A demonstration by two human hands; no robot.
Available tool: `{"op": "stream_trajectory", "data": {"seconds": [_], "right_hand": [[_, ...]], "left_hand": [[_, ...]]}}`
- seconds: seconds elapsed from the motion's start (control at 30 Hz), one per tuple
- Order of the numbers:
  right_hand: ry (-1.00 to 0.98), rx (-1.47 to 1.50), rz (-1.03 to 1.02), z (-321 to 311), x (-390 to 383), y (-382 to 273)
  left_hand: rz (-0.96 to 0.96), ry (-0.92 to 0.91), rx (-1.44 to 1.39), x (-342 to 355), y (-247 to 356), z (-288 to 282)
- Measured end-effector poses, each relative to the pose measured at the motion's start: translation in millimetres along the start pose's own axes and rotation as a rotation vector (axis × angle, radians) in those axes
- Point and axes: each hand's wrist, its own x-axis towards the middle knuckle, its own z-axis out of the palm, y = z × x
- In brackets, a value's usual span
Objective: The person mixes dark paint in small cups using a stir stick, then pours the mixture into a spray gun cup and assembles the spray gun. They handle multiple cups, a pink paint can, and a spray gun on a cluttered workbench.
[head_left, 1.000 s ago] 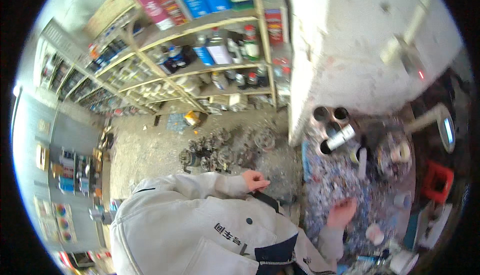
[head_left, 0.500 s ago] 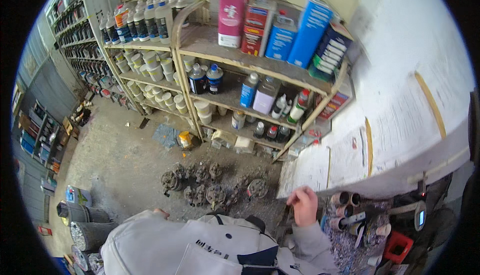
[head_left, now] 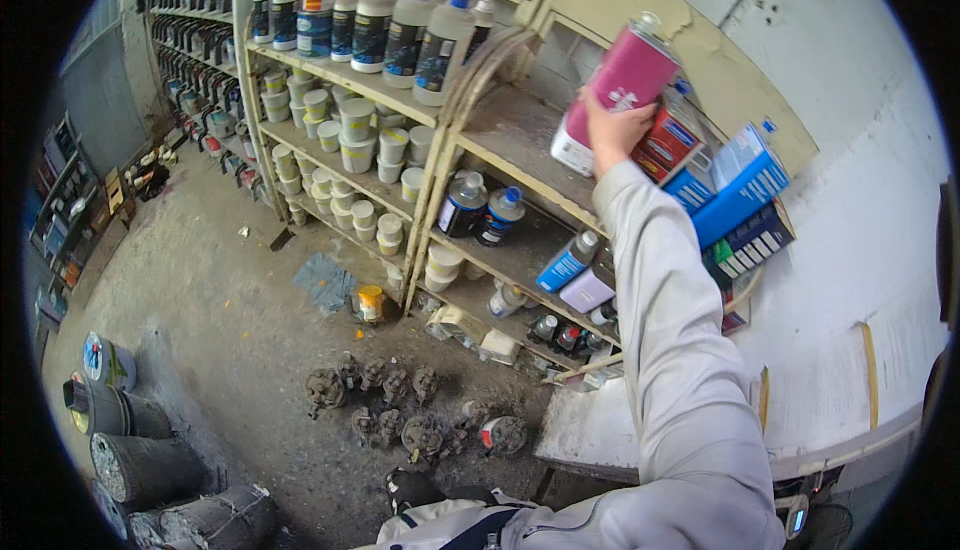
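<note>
With its arm stretched up and forward, my right hand (head_left: 617, 126) is wrapped round a tall pink and white rectangular metal can (head_left: 634, 68) at the top shelf (head_left: 505, 120). The can looks tilted, and I cannot tell whether its base still touches the shelf. Close to its right are a red can (head_left: 672, 142) and a tall blue can (head_left: 745, 190). A dark blue box-shaped can (head_left: 752, 237) stands at that shelf's right end. My sleeve covers part of the lower shelves. My left hand is out of view.
Left of the shelf post, white bottles (head_left: 408, 35) stand above several stacked pale tubs (head_left: 357, 140). Dark, dirt-caked lumps (head_left: 422, 436) lie on the floor (head_left: 215, 280) near a small yellow bucket (head_left: 370, 303). Large grey tubs (head_left: 150, 465) stand at lower left. A white counter (head_left: 590, 425) juts out at right.
My right hand has gone from low over the counter up to the top shelf and closed on the pink can. The view has turned right, and my left hand has left it.
</note>
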Motion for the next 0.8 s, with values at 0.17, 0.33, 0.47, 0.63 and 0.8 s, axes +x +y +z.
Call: {"op": "stream_trajectory", "data": {"seconds": [0.17,0.33,0.47,0.63,0.8], "right_hand": [[0.038,-0.018,0.261,22,16,-21],[0.080,0.036,0.290,11,8,-29],[0.117,0.198,0.156,-10,-10,-29],[-0.080,0.656,0.089,-71,-47,-35],[-0.319,0.833,0.013,-205,-118,-35]], "left_hand": [[-0.071,0.073,-0.103,-6,-12,-8],[-0.047,0.108,-0.176,0,-15,-15],[0.040,0.139,-0.246,13,-10,-23],[0.654,0.074,-0.137,41,174,-2],[1.660,-0.171,-0.221,-76,487,88]]}}
